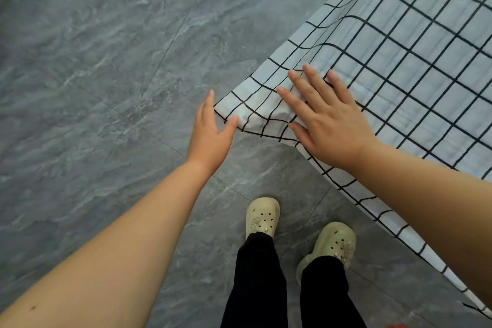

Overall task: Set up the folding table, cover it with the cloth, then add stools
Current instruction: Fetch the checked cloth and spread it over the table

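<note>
Cloth (399, 61) lies over the table, which is hidden beneath it; one corner overhangs the floor (93, 61). Right hand (327, 125) rests flat on the cloth just inside that corner, fingers straight and spread, gripping nothing. Left hand (210, 133) is just outside the corner, fingers straight, thumb touching the hem. Assessment: light, soft fabric, likely to slide and crease; best pinched at the corner hem and drawn taut. No stools in view.

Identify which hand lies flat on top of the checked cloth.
The right hand, fingers spread on the cloth at the corner; the left hand only touches its edge from the side.
</note>
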Demonstrator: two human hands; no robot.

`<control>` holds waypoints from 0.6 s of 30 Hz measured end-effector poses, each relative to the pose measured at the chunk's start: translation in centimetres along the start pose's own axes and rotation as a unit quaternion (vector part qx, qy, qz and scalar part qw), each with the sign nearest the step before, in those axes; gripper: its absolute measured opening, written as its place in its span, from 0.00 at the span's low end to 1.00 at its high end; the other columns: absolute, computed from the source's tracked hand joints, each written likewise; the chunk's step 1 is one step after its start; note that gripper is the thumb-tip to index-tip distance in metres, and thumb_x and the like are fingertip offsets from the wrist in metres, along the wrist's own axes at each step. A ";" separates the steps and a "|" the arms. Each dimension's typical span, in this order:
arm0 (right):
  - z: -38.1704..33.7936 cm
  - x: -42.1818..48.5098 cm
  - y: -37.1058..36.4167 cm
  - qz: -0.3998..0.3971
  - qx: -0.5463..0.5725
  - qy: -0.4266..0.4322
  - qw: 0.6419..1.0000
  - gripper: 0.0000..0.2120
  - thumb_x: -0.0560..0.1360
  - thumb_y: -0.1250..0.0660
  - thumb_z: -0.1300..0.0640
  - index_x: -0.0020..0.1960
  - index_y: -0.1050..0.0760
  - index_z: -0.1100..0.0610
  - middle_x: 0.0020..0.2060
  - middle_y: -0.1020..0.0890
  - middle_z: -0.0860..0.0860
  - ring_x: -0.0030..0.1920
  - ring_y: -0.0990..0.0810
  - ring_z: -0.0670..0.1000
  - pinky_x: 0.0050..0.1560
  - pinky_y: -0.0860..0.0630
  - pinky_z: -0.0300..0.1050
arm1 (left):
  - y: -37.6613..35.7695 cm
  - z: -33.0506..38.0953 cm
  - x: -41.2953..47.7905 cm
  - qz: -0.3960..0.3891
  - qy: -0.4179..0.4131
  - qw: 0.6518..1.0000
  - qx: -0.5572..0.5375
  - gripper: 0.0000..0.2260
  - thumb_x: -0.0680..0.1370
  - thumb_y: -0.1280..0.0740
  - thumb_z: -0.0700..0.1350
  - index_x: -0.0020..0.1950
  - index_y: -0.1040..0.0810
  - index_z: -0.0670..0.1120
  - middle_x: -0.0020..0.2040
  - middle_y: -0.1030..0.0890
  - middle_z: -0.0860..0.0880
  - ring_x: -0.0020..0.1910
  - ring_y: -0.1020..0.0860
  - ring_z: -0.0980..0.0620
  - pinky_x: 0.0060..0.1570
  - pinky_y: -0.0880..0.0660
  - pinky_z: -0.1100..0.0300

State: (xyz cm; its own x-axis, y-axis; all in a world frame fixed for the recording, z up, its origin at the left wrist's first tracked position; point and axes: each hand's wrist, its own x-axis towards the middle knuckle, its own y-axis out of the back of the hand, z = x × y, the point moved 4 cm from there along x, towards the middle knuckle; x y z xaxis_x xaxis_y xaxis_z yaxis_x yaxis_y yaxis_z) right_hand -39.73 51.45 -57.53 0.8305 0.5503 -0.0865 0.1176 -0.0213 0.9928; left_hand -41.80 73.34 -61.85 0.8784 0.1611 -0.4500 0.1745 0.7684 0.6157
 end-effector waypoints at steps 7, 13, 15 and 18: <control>0.0 0.0 -0.1 -0.006 -0.001 -0.005 1.000 0.27 0.79 0.48 0.47 0.75 0.44 0.54 0.75 0.41 0.57 0.76 0.48 0.59 0.73 0.50 0.59 | -0.7 -0.9 0.8 -0.008 0.282 0.828 -0.484 0.06 0.78 0.37 0.45 0.53 0.25 0.45 0.42 0.22 0.50 0.37 0.21 0.55 0.40 0.22 0.61; 0.0 0.0 -0.1 -0.004 -0.002 -0.006 1.000 0.27 0.79 0.48 0.46 0.75 0.44 0.54 0.75 0.41 0.57 0.76 0.49 0.58 0.74 0.50 0.58 | -0.7 -1.1 0.8 -0.078 0.375 0.756 -0.531 0.07 0.77 0.36 0.47 0.41 0.26 0.46 0.36 0.21 0.49 0.33 0.21 0.53 0.38 0.24 0.62; 0.0 0.0 -0.1 -0.006 0.000 -0.007 1.000 0.27 0.79 0.48 0.46 0.76 0.44 0.54 0.75 0.41 0.57 0.76 0.49 0.59 0.74 0.50 0.59 | -0.5 -1.3 1.0 -0.070 0.368 0.766 -0.522 0.07 0.77 0.36 0.45 0.40 0.27 0.47 0.39 0.21 0.50 0.37 0.21 0.52 0.41 0.25 0.60; -0.1 0.0 -0.1 -0.013 -0.003 -0.007 1.000 0.28 0.79 0.49 0.45 0.76 0.44 0.54 0.75 0.42 0.57 0.76 0.49 0.58 0.74 0.51 0.59 | -0.2 -1.3 1.3 -0.071 0.357 0.751 -0.551 0.05 0.77 0.35 0.43 0.41 0.25 0.47 0.42 0.21 0.50 0.39 0.19 0.51 0.45 0.23 0.57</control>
State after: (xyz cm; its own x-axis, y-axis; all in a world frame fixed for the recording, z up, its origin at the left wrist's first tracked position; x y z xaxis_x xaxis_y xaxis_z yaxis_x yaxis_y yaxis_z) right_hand -39.77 51.53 -57.59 0.8347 0.5389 -0.1135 0.1364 -0.0027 0.9906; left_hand -41.30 74.19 -63.45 0.3552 0.0184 -0.9346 -0.5762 0.7916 -0.2034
